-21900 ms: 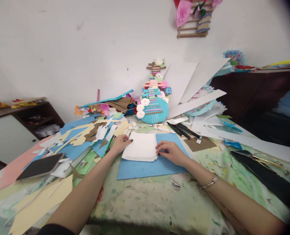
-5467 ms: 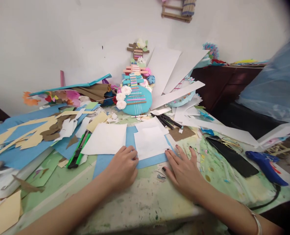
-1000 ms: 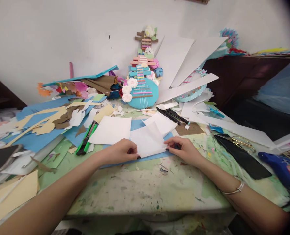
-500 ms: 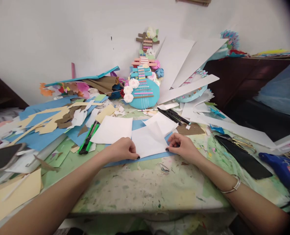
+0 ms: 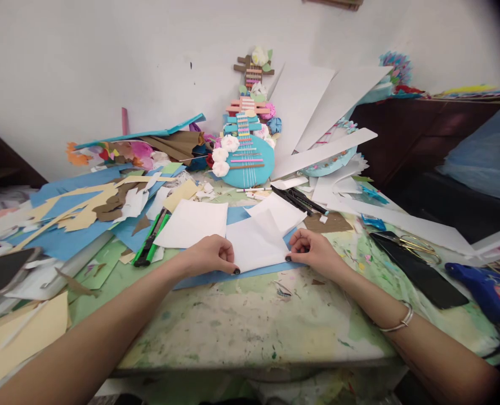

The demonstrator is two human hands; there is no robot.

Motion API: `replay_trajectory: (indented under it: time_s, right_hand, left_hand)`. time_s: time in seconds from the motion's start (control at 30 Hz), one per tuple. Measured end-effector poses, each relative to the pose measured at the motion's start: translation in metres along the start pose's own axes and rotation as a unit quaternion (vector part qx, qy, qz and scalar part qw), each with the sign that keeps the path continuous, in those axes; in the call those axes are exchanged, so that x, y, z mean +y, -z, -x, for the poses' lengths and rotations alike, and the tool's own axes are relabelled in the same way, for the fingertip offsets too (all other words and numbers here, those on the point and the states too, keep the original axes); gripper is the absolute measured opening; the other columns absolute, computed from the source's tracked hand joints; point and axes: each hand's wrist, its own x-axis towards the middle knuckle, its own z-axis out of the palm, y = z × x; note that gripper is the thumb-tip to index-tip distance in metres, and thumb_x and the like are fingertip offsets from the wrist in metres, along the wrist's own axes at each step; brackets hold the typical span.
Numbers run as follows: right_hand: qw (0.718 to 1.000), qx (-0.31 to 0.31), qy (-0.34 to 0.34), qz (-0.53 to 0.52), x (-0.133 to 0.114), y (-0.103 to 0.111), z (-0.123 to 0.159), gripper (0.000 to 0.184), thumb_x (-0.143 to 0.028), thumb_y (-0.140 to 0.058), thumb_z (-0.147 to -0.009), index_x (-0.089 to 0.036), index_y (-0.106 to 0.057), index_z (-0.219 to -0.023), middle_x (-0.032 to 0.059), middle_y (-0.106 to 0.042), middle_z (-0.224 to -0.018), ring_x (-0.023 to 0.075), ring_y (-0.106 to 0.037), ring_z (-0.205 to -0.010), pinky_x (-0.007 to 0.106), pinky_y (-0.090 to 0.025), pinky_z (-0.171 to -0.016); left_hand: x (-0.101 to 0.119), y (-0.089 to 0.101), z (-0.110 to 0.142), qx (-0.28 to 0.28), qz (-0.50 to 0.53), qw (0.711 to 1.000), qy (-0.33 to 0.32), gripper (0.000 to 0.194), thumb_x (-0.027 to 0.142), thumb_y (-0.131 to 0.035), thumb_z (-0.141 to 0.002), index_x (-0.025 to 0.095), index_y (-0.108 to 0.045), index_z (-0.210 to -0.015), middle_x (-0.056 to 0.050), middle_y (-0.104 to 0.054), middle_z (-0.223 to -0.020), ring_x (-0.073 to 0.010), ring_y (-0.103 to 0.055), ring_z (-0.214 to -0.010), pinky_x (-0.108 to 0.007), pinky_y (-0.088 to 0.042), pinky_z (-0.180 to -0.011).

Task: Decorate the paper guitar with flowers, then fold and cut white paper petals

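A white sheet of paper (image 5: 256,244) lies over blue paper (image 5: 197,279) in the middle of the table, its upper right part creased and slightly raised. At the sheet's near left corner, my left hand (image 5: 211,255) is closed, thumb and fingers pinching the edge. My right hand (image 5: 311,250) has curled fingers and pinches the near right corner. Another white sheet (image 5: 193,224) rests beyond my left hand, and a green box cutter (image 5: 152,239) is to its left. Black pens (image 5: 298,201) lie behind the sheet, beside a brown piece of card (image 5: 328,222).
A turquoise paper instrument (image 5: 250,160) with paper flowers stands against the wall. Coloured paper scraps (image 5: 83,211) and a phone (image 5: 7,273) crowd the left. On the right are gold-handled scissors (image 5: 421,250), a black flat object (image 5: 427,278) and a blue tool (image 5: 484,289).
My left hand has shifted very slightly left along the near edge of the sheet. My right hand and the paper look nearly the same.
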Motion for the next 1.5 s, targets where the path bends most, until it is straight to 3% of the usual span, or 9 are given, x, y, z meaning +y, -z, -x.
replay_trajectory:
  time_s: [0.17,0.4,0.63,0.77,0.87,0.93,1.03,1.17,1.5]
  right_hand:
    - [1.000,-0.001,-0.005,0.007,-0.003,0.000,0.000,0.027,-0.022,-0.070,-0.060,-0.018,-0.051,-0.079,-0.0012,-0.063,-0.065,0.0129,-0.057,-0.061,0.024,-0.041,-0.057]
    - [1.000,0.002,-0.012,0.014,-0.002,0.000,-0.001,0.027,-0.022,-0.070,-0.058,-0.018,-0.052,-0.078,-0.0018,-0.061,-0.064,0.0130,-0.057,-0.060,0.023,-0.040,-0.055]
    - [0.999,-0.003,-0.005,0.052,0.000,0.001,-0.005,0.027,-0.024,-0.071,-0.058,-0.018,-0.053,-0.077,-0.0014,-0.062,-0.064,0.0127,-0.056,-0.060,0.023,-0.038,-0.053]
    - [0.997,0.001,0.009,0.079,0.002,0.002,-0.008,0.029,-0.027,-0.072,-0.057,-0.018,-0.052,-0.076,-0.0039,-0.057,-0.058,0.0112,-0.051,-0.054,0.022,-0.035,-0.050]
    - [0.996,0.003,0.018,0.087,0.003,0.002,-0.009,0.028,-0.029,-0.072,-0.058,-0.018,-0.051,-0.074,-0.0053,-0.054,-0.055,0.0102,-0.048,-0.051,0.022,-0.033,-0.048]
    - [0.996,0.008,0.020,0.087,0.003,0.002,-0.009,0.028,-0.029,-0.072,-0.058,-0.018,-0.051,-0.072,-0.0057,-0.052,-0.053,0.0099,-0.046,-0.050,0.021,-0.031,-0.047]
    - [0.996,0.013,0.023,0.087,0.004,0.002,-0.008,0.029,-0.030,-0.072,-0.057,-0.019,-0.050,-0.071,-0.0062,-0.050,-0.052,0.0097,-0.045,-0.050,0.021,-0.029,-0.046]
    - [0.995,0.011,0.018,0.093,0.003,0.002,-0.008,0.029,-0.030,-0.072,-0.057,-0.019,-0.049,-0.071,-0.0063,-0.049,-0.053,0.0101,-0.045,-0.050,0.021,-0.029,-0.046]
    - [0.996,0.008,0.020,0.090,0.005,0.002,-0.008,0.030,-0.031,-0.073,-0.057,-0.019,-0.049,-0.071,-0.0064,-0.049,-0.053,0.0098,-0.044,-0.050,0.021,-0.028,-0.046]
  left_hand:
    - [0.002,0.001,0.002,-0.058,0.056,0.997,0.023,0.029,0.043,-0.063,-0.066,0.015,-0.063,-0.068,0.002,-0.047,-0.051,-0.0094,-0.039,-0.047,-0.020,-0.027,-0.039]
    - [0.004,-0.001,0.000,-0.036,0.005,0.997,0.061,0.025,0.040,-0.065,-0.063,0.014,-0.065,-0.064,0.001,-0.050,-0.050,-0.0087,-0.038,-0.042,-0.021,-0.027,-0.037]
    - [0.011,0.004,0.001,-0.044,-0.086,0.991,0.093,0.036,0.046,-0.063,-0.063,0.016,-0.053,-0.047,-0.001,-0.053,-0.046,-0.0095,-0.041,-0.039,-0.023,-0.032,-0.042]
    - [0.012,0.004,0.003,0.024,-0.199,0.979,0.034,0.037,0.048,-0.066,-0.061,0.017,-0.050,-0.050,-0.001,-0.052,-0.050,-0.0137,-0.048,-0.051,-0.024,-0.029,-0.047]
    - [0.012,0.000,0.004,0.068,-0.237,0.965,-0.088,0.020,0.036,-0.065,-0.067,0.018,-0.058,-0.072,-0.001,-0.057,-0.071,-0.0157,-0.050,-0.067,-0.023,-0.031,-0.054]
    - [0.012,-0.003,0.006,0.044,-0.247,0.950,-0.184,0.022,0.020,-0.057,-0.075,0.023,-0.060,-0.096,-0.001,-0.056,-0.088,-0.0154,-0.051,-0.078,-0.022,-0.035,-0.062]
    - [0.013,-0.005,0.006,-0.030,-0.280,0.924,-0.259,0.056,0.006,-0.042,-0.079,0.037,-0.048,-0.125,-0.001,-0.051,-0.093,-0.0138,-0.050,-0.082,-0.020,-0.035,-0.068]
    - [0.015,-0.004,0.005,-0.059,-0.326,0.907,-0.261,0.069,0.004,-0.043,-0.078,0.044,-0.037,-0.134,-0.001,-0.049,-0.089,-0.0143,-0.047,-0.078,-0.021,-0.034,-0.066]
    - [0.015,-0.002,0.005,-0.060,-0.252,0.940,-0.222,0.048,0.010,-0.043,-0.080,0.035,-0.061,-0.117,-0.003,-0.050,-0.085,-0.0134,-0.050,-0.074,-0.022,-0.036,-0.066]
